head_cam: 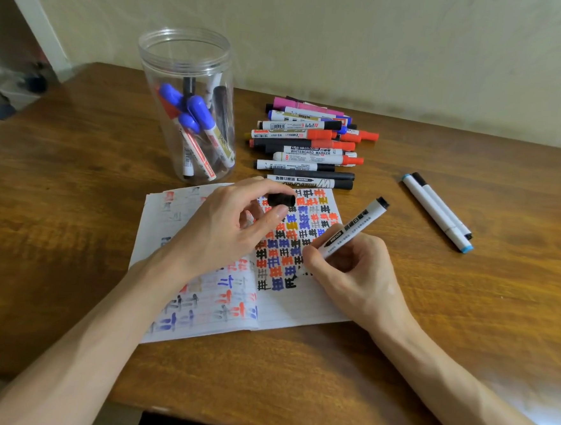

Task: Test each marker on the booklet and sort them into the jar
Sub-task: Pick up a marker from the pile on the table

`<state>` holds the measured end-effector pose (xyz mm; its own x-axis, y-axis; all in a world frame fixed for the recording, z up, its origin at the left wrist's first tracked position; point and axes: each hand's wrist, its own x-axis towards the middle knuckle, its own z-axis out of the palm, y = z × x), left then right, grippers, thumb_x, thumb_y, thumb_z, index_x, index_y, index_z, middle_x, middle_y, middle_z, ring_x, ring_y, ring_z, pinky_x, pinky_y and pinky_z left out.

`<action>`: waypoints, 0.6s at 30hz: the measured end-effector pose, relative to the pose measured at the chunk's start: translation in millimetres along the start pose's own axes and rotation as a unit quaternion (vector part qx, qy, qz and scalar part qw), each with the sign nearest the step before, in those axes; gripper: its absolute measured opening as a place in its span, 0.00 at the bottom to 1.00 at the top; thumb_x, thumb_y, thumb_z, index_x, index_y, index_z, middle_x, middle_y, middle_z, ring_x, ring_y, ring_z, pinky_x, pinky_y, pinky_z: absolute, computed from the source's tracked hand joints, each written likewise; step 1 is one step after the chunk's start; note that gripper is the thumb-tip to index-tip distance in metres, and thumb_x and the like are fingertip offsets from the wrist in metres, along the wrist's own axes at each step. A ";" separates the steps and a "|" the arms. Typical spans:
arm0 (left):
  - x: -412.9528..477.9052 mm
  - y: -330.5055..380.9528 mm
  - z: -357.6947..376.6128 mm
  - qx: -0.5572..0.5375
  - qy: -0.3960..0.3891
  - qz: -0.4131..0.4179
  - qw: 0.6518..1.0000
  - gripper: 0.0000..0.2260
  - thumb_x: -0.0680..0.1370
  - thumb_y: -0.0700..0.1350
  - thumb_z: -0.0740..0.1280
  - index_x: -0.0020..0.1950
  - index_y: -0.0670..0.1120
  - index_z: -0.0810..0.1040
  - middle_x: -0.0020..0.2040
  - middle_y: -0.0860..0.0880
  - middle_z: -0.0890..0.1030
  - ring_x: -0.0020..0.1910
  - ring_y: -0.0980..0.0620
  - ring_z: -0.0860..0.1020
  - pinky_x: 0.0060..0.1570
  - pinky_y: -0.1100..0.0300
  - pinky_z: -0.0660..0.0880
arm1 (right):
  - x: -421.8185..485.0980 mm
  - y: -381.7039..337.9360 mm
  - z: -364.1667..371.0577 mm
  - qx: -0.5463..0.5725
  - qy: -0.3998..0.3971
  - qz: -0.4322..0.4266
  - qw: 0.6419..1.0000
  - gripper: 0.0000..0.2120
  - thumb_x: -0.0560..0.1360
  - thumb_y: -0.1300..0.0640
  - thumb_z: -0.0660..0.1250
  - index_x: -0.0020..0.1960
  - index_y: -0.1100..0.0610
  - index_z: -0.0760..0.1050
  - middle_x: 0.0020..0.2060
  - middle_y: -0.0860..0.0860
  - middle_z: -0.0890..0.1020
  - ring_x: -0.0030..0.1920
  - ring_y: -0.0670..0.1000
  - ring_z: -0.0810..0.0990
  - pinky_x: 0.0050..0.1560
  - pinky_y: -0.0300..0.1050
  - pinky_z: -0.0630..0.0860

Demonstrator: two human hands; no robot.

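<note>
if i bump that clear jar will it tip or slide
Probably light: the jar looks like thin clear plastic holding only a few markers. It is tall and open, so a high push may tip it; a low one likely slides it.

One head-worn camera looks forward and steeply down, close over the wooden table point(74, 198) toward the wall point(384, 37).

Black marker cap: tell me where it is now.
Head view, centre: the black cap is pinched in the left hand over the top edge of the booklet, just in front of the marker pile.
</note>
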<state>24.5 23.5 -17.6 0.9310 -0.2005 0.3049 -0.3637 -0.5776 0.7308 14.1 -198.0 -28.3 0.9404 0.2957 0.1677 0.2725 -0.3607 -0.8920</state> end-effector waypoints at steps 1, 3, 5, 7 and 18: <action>0.0 -0.1 0.1 0.001 0.001 0.002 1.000 0.15 0.84 0.52 0.64 0.70 0.52 0.78 0.61 0.63 0.78 0.57 0.59 0.81 0.45 0.55 0.83 | -0.3 -0.5 -0.1 -0.004 -0.001 0.001 1.000 0.06 0.77 0.58 0.74 0.42 0.57 0.83 0.44 0.45 0.88 0.43 0.44 0.88 0.41 0.42 0.84; 0.3 -0.7 0.3 0.005 0.007 0.003 1.000 0.14 0.84 0.50 0.65 0.70 0.52 0.78 0.62 0.61 0.79 0.57 0.59 0.81 0.47 0.54 0.82 | -0.4 -1.3 -0.2 -0.011 -0.004 0.008 1.000 0.06 0.77 0.57 0.74 0.42 0.57 0.83 0.43 0.46 0.88 0.42 0.47 0.88 0.41 0.49 0.85; 0.3 -0.7 0.2 0.007 0.013 0.003 1.000 0.15 0.84 0.49 0.66 0.69 0.51 0.79 0.62 0.59 0.80 0.56 0.59 0.81 0.47 0.53 0.82 | -0.1 -1.3 0.1 -0.017 -0.013 0.016 1.000 0.07 0.75 0.56 0.73 0.41 0.58 0.82 0.41 0.48 0.88 0.40 0.51 0.87 0.40 0.57 0.84; -0.3 -0.4 0.5 0.006 0.012 0.003 1.000 0.15 0.83 0.50 0.67 0.69 0.52 0.79 0.61 0.59 0.82 0.55 0.59 0.82 0.46 0.52 0.82 | -0.2 -2.5 0.3 -0.012 -0.025 0.015 0.999 0.07 0.75 0.55 0.73 0.41 0.58 0.81 0.41 0.49 0.88 0.40 0.52 0.87 0.39 0.57 0.84; -0.1 2.9 1.1 -0.020 -0.003 -0.006 1.000 0.12 0.78 0.46 0.74 0.61 0.50 0.82 0.53 0.60 0.84 0.54 0.61 0.83 0.49 0.70 0.77 | 7.3 -9.0 -17.6 0.160 0.081 0.041 0.983 0.04 0.80 0.57 0.72 0.51 0.57 0.81 0.34 0.58 0.84 0.32 0.54 0.82 0.36 0.46 0.79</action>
<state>23.3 21.0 -16.2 0.9356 -0.1982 0.2922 -0.3530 -0.5474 0.7588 22.1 -208.2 -11.7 0.9837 0.1229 0.1316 0.1413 -0.0738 -0.9872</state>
